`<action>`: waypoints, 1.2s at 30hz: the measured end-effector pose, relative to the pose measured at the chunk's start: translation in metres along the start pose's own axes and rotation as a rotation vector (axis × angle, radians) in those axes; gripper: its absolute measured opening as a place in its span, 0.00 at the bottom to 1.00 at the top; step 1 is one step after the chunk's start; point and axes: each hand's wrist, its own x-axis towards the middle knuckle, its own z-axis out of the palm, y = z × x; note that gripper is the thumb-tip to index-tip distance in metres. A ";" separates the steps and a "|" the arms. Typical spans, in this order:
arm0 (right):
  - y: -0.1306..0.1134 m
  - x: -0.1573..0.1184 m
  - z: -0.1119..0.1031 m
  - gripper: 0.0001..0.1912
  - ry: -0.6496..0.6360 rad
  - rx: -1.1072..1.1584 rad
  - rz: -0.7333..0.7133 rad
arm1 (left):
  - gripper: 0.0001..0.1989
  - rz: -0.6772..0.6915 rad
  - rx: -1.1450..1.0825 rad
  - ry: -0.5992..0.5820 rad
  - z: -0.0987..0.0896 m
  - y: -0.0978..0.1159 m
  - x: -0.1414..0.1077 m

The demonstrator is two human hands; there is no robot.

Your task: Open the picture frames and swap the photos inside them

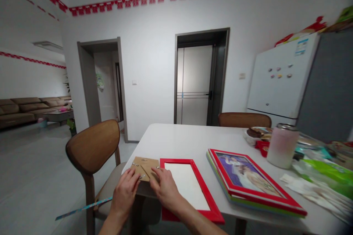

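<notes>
At the near-left corner of the worktop (176, 139), here's the action: a brown backing board (146, 165), with both hands on it, just left of a red picture frame (204, 187). The left hand (127, 187) has its fingers drawn together, pinching the board's near-left edge beside one of the small metal clips (142, 177). Over on the right, the right hand (167, 187) has its fingers bent and slightly spread, index tip at another clip; whether its thumb closes underneath, I can't tell.

The step in hand looks like working those clips, and the next move, I'd judge, calls for a steady left pinch and precise fingertip pressure from the right.

Now the materials! The board looks like matte, stiff fibreboard, flat and squared, a diagonal line across its face. The frame is a bold rectangle, smooth and flat-barred, around a plain white area; sheet or bare worktop, hard to say. Beyond it sits a neat stack of framed pictures (253, 180), red over green, and behind that a rounded pink-to-white bottle (282, 147) with a shiny metallic rim.
</notes>
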 end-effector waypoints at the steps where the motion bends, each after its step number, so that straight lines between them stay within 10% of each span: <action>1: 0.002 -0.002 -0.006 0.19 0.011 0.022 -0.005 | 0.12 0.034 -0.003 0.045 -0.003 0.007 0.001; 6: 0.032 -0.032 -0.055 0.18 0.039 0.023 -0.032 | 0.12 0.266 -0.057 0.140 0.001 0.058 -0.008; 13: 0.091 -0.069 -0.092 0.20 -0.061 -0.218 0.060 | 0.10 0.262 -0.178 -0.113 0.030 0.118 -0.024; 20: 0.098 -0.068 -0.082 0.17 -0.052 -0.367 0.018 | 0.11 0.063 -0.240 -0.397 0.020 0.120 -0.020; 24: 0.095 -0.060 -0.080 0.16 -0.057 -0.356 0.006 | 0.26 0.041 -0.195 -0.452 0.026 0.117 -0.021; 36: 0.099 -0.047 -0.065 0.15 -0.032 -0.349 0.018 | 0.19 0.056 -0.206 -0.493 0.033 0.108 -0.021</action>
